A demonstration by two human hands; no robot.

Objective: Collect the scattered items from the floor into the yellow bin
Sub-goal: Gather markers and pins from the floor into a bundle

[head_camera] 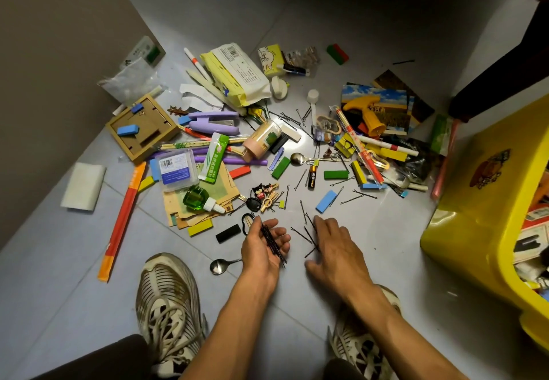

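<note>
A corner of a room with a grey tiled floor

We look down on a floor (341, 22) of pale grey glossy tiles, and we see thin grout lines crossing it on the diagonal, one near 7 o'clock and one going up toward 12 o'clock. At 9 to 11 o'clock a plain beige-grey wall (59, 37) meets the floor along a slanted edge. At 1 to 2 o'clock stands a second, pale wall (490, 22), and a piece of dark furniture (505, 76) crosses in front of it. The light is dim; the far part at 12 o'clock lies in shadow, while the tiles near 4 o'clock shine softly.
</note>
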